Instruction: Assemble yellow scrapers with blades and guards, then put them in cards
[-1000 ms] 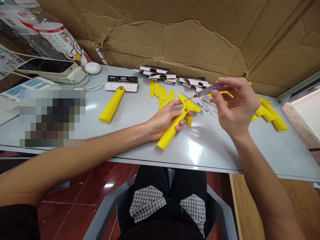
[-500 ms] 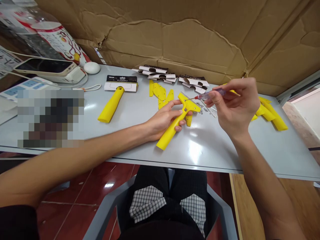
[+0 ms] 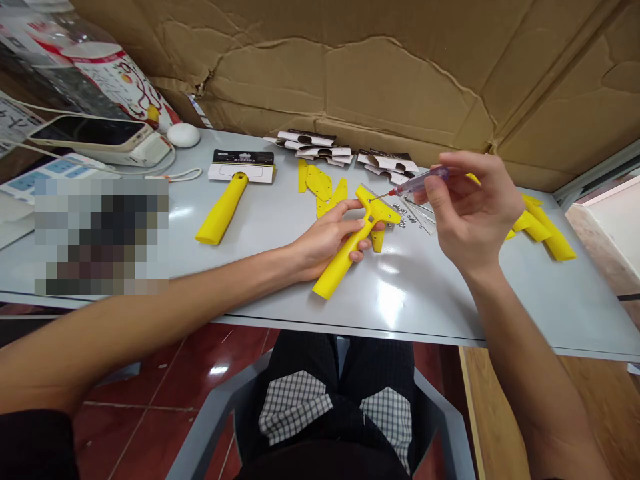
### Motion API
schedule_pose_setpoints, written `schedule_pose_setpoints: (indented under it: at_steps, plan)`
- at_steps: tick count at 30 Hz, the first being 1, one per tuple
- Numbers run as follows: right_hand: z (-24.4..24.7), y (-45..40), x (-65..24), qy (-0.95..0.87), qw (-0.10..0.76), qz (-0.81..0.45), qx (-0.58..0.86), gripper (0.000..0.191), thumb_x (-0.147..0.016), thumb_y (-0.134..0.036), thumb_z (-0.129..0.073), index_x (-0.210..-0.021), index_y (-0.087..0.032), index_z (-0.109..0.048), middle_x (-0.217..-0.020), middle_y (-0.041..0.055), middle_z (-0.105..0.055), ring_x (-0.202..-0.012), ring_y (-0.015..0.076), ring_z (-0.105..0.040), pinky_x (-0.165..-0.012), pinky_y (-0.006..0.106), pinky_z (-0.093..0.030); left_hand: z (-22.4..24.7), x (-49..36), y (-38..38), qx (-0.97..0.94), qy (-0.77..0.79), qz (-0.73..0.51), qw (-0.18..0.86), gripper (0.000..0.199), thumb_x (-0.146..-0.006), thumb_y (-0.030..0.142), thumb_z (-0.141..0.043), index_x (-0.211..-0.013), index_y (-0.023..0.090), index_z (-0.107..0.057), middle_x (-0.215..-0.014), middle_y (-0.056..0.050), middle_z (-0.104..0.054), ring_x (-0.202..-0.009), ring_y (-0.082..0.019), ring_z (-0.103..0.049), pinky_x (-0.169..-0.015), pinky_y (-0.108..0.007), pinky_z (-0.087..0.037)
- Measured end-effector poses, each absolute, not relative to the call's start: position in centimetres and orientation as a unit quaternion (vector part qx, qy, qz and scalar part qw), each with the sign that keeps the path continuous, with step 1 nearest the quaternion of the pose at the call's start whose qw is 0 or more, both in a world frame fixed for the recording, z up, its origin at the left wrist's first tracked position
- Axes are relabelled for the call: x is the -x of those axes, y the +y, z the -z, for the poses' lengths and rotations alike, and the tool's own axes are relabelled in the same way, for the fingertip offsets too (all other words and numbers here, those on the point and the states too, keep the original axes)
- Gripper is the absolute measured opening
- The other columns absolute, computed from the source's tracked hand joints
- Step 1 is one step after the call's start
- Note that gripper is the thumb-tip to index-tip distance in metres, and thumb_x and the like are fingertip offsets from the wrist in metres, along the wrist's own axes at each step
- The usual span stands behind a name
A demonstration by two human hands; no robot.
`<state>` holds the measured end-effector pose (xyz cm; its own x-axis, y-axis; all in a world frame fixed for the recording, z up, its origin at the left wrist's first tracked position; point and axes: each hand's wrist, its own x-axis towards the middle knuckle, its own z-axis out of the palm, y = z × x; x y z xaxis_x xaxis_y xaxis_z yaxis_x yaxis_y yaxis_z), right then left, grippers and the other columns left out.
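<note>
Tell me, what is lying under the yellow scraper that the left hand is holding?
Under the yellow scraper a small yellow piece shows beside the left hand, on the grey table. What lies beneath its handle is covered by the fingers.

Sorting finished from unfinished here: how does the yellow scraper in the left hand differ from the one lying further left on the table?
The held scraper is gripped by the left hand, its head bare, with the screwdriver tip on it. The lying scraper is untouched, its head covered by a black-and-white card sleeve. Both have the same yellow handle and rest on the table.
</note>
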<state>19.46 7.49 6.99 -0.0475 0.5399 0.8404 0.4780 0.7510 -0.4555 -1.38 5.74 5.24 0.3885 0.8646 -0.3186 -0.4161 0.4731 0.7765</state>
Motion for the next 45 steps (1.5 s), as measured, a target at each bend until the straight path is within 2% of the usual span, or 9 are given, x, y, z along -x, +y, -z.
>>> schedule_pose_setpoints:
  at_steps: [7,11,17,21,26,34,40,43,45]
  plan:
    - [-6.9,7.7,-19.9,-0.731,0.578,-0.029,0.361,0.020,-0.107,-0.046,-0.067,-0.117,-0.029,-0.073,-0.114,0.0078,-0.072,-0.083,0.0222,-0.081,-0.071,0.040,-0.071,-5.3,1.4,5.8,-0.303,0.374,-0.413,0.773,0.034,-0.102,0.003,-0.048,-0.128,0.024,-0.046,-0.104,-0.010,-0.074,-0.056,-0.010,-0.057,-0.048,-0.020,-0.040]
    - [-6.7,7.8,-20.0,-0.739,0.575,-0.026,0.350,0.021,-0.105,-0.042,-0.069,-0.122,-0.030,-0.072,-0.118,0.0088,-0.072,-0.086,0.0231,-0.080,-0.072,0.040,-0.071,-5.3,1.4,5.7,-0.310,0.373,-0.414,0.770,0.033,-0.102,0.003,-0.049,-0.128,0.024,-0.047,-0.104,-0.010,-0.074,-0.056,-0.009,-0.057,-0.048,-0.020,-0.040]
    - [-6.8,8.1,-20.3,-0.738,0.568,-0.007,0.365,0.022,-0.103,-0.038,-0.069,-0.123,-0.030,-0.071,-0.110,0.0070,-0.073,-0.085,0.0216,-0.077,-0.073,0.039,-0.070,-5.2,1.4,5.6,-0.314,0.368,-0.415,0.771,0.032,-0.102,0.006,-0.051,-0.126,0.025,-0.046,-0.107,-0.010,-0.074,-0.056,-0.010,-0.058,-0.048,-0.020,-0.041]
    - [-7.4,7.9,-20.3,-0.746,0.543,0.010,0.387,0.014,-0.104,-0.038,-0.066,-0.106,-0.028,-0.074,-0.100,0.0058,-0.074,-0.074,0.0194,-0.074,-0.065,0.037,-0.066,-5.2,1.5,5.5,-0.323,0.370,-0.412,0.767,0.031,-0.103,0.007,-0.051,-0.127,0.025,-0.046,-0.107,-0.009,-0.073,-0.057,-0.009,-0.058,-0.049,-0.020,-0.041]
    - [-8.0,7.6,-20.2,-0.786,0.478,-0.019,0.392,0.021,-0.104,-0.038,-0.063,-0.087,-0.026,-0.068,-0.074,0.0015,-0.074,-0.060,0.0176,-0.069,-0.059,0.035,-0.062,-5.2,1.4,5.5,-0.323,0.372,-0.419,0.763,0.031,-0.103,0.008,-0.054,-0.127,0.025,-0.047,-0.102,-0.007,-0.073,-0.058,-0.010,-0.059,-0.049,-0.022,-0.042]
    - [-8.3,7.7,-21.1,-0.790,0.458,-0.022,0.406,0.013,-0.092,-0.035,-0.077,-0.088,-0.026,-0.070,-0.078,0.0018,-0.080,-0.062,0.0198,-0.073,-0.056,0.034,-0.061,-5.0,1.5,5.5,-0.324,0.362,-0.425,0.764,0.036,-0.100,0.008,-0.058,-0.129,0.026,-0.048,-0.098,-0.006,-0.074,-0.058,-0.012,-0.059,-0.049,-0.023,-0.041]
    - [-8.4,7.6,-21.1,-0.806,0.431,-0.029,0.404,0.011,-0.097,-0.030,-0.068,-0.087,-0.025,-0.069,-0.068,-0.0009,-0.076,-0.050,0.0173,-0.066,-0.055,0.034,-0.056,-5.1,1.4,5.4,-0.333,0.369,-0.424,0.757,0.032,-0.102,0.008,-0.056,-0.128,0.026,-0.048,-0.102,-0.007,-0.074,-0.058,-0.011,-0.058,-0.050,-0.023,-0.041]
    - [-8.5,7.5,-21.1,-0.816,0.416,-0.026,0.402,0.004,-0.092,-0.028,-0.071,-0.092,-0.025,-0.069,-0.067,-0.0027,-0.074,-0.049,0.0169,-0.064,-0.053,0.034,-0.053,-5.2,1.4,5.4,-0.332,0.373,-0.425,0.756,0.031,-0.102,0.008,-0.054,-0.127,0.026,-0.048,-0.101,-0.006,-0.073,-0.057,-0.011,-0.058,-0.049,-0.023,-0.041]
    - [-8.6,7.5,-21.2,-0.821,0.406,-0.026,0.401,0.011,-0.087,-0.026,-0.074,-0.096,-0.025,-0.068,-0.068,-0.0036,-0.074,-0.049,0.0169,-0.063,-0.053,0.034,-0.052,-5.2,1.4,5.4,-0.329,0.372,-0.424,0.757,0.032,-0.102,0.008,-0.055,-0.128,0.026,-0.047,-0.102,-0.006,-0.074,-0.057,-0.011,-0.059,-0.049,-0.023,-0.042]
